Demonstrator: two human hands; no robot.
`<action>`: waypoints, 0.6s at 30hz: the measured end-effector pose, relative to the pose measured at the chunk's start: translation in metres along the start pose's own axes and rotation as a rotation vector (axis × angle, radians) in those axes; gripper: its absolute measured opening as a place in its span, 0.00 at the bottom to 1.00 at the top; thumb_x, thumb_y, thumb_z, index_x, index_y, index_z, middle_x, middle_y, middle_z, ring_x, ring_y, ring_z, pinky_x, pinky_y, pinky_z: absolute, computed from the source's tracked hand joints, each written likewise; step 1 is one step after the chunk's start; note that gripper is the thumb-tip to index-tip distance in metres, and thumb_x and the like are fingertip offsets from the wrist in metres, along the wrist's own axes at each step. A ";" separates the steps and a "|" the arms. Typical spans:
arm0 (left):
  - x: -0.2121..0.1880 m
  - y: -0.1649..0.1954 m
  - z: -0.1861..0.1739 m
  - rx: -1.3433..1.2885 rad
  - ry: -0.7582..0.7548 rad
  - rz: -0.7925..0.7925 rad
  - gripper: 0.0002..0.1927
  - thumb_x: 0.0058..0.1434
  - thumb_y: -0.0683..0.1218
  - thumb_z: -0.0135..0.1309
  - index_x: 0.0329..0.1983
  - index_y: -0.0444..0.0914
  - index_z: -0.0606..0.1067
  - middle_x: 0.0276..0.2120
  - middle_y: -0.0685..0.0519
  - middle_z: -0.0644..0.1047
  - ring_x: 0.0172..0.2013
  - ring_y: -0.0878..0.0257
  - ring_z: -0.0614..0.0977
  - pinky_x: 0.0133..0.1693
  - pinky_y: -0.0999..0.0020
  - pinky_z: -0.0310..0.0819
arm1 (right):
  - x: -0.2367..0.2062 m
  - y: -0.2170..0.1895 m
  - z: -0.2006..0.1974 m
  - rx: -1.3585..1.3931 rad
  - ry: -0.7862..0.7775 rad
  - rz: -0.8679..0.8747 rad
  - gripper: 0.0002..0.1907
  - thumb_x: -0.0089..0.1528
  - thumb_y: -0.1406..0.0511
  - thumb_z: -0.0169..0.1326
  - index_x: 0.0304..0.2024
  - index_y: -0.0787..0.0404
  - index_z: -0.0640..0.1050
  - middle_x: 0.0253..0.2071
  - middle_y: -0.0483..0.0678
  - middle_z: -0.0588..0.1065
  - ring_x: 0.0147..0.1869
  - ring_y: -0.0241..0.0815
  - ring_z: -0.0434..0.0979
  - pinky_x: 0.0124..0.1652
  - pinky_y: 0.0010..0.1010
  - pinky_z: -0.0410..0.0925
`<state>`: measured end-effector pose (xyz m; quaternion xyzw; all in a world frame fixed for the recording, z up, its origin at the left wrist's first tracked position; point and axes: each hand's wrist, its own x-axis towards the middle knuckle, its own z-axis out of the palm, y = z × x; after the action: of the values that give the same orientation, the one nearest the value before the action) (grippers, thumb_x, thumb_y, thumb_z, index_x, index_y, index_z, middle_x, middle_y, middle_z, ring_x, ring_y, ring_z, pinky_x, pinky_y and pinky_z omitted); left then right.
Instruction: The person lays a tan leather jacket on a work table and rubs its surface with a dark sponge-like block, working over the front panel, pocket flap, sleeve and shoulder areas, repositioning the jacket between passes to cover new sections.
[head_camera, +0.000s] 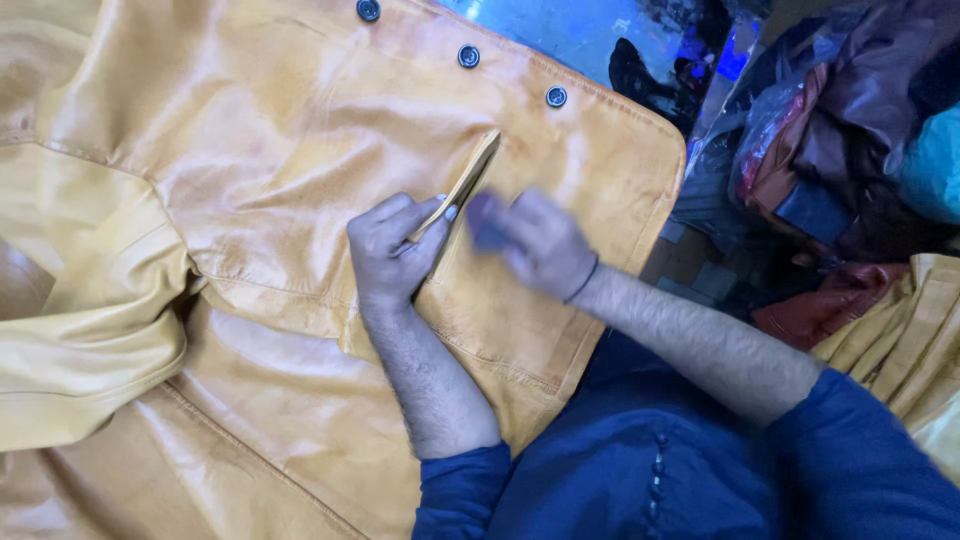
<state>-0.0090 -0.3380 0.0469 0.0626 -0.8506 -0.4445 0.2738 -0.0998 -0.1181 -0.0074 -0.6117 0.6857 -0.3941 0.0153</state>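
While the mustard-yellow leather jacket (300, 150) lies spread flat and fills most of my view, I have both hands working at its slanted pocket opening (470, 180). My left hand (392, 250) rests on the leather just left of the slit, its grip pinched closed on the pocket's edge strip, thumb and forefinger holding the thin flap slightly lifted. My right hand (540, 243) sits just to the right of the slit, very near the left one; it is blurred, and I see a small dark bluish thing (485, 222) at its fingertips, though I cannot tell what it is or how tightly the fingers close on it. A thin dark band circles that wrist.

Three dark round buttons (468, 56) run in a slanting line along the jacket's upper edge, above the pocket. A folded sleeve (90, 330) of the same leather bunches at the left. Both my forearms come up from blue sleeves (700, 470) at the bottom of the view. Off the jacket's right edge lies a heap of dark leather pieces (850, 130), brown and purplish, with more yellow leather (910, 340) at the far right.
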 end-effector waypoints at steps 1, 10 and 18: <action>0.000 0.000 0.000 -0.006 0.001 -0.012 0.10 0.56 0.36 0.68 0.41 0.34 0.83 0.22 0.51 0.71 0.21 0.64 0.72 0.25 0.67 0.62 | 0.004 0.001 -0.004 -0.004 -0.006 0.000 0.28 0.53 0.74 0.58 0.58 0.60 0.77 0.35 0.51 0.70 0.38 0.50 0.74 0.39 0.41 0.70; 0.001 -0.003 0.001 0.008 0.026 0.004 0.10 0.55 0.35 0.69 0.40 0.33 0.83 0.21 0.51 0.70 0.21 0.64 0.70 0.25 0.67 0.62 | -0.007 -0.013 -0.023 0.035 -0.112 -0.057 0.22 0.57 0.72 0.59 0.55 0.60 0.77 0.33 0.49 0.68 0.38 0.48 0.74 0.40 0.39 0.71; 0.001 0.002 0.005 0.023 0.018 -0.020 0.09 0.55 0.35 0.68 0.39 0.33 0.83 0.21 0.51 0.72 0.20 0.65 0.71 0.25 0.68 0.62 | -0.013 0.009 -0.015 -0.208 0.067 -0.035 0.24 0.55 0.72 0.58 0.55 0.65 0.78 0.33 0.50 0.68 0.36 0.48 0.73 0.36 0.39 0.70</action>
<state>-0.0120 -0.3339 0.0462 0.0781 -0.8525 -0.4368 0.2762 -0.1113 -0.0998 -0.0077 -0.6086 0.7121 -0.3412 -0.0780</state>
